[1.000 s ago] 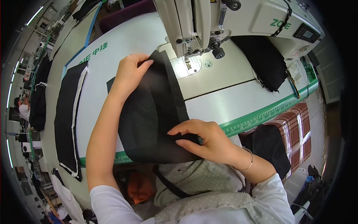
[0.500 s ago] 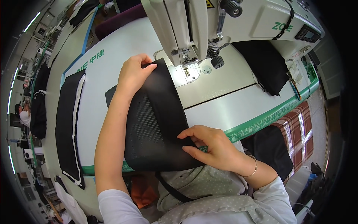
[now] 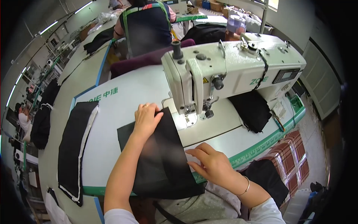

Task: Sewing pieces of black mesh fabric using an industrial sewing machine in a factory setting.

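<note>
Black fabric (image 3: 169, 153) lies at the near left of the sewing machine (image 3: 236, 65), left hand (image 3: 147, 117) seemingly pinching the end by the machine, right hand (image 3: 210, 164) loosely open along its machine-side edge, I'd guess to keep it straight.

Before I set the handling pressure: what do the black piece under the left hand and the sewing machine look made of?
Black piece: probably synthetic fabric, mostly matte; it lies flat, with a faint dotted, mesh-like patch.
Sewing machine: likely painted metal, glossy off-white; its top catches bright highlights.
</note>
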Available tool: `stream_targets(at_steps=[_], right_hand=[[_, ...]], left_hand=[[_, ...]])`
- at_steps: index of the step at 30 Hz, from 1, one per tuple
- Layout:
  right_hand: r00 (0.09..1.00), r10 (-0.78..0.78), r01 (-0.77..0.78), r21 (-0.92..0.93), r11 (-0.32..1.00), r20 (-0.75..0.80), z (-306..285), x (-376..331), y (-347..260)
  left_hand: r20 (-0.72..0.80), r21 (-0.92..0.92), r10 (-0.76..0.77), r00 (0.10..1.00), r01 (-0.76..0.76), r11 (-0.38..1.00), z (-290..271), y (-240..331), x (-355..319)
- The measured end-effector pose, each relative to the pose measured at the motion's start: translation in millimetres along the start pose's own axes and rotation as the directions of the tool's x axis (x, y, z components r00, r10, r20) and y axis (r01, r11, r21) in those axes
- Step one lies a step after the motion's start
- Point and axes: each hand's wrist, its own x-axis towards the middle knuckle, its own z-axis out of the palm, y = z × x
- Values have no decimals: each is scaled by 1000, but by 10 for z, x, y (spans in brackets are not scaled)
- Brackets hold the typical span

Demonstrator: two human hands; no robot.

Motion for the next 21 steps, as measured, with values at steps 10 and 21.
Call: stream_targets(at_steps=[10, 21], right_hand=[[969, -213, 216, -12, 976, 123, -40, 830, -324], [710, -650, 673, 11, 740, 270, -721, 727, -1078]], left_hand=[[-389, -80, 316, 865, -373, 924, -603, 635, -968], [-142, -984, 196, 970, -117, -136, -1491, 302, -1738]])
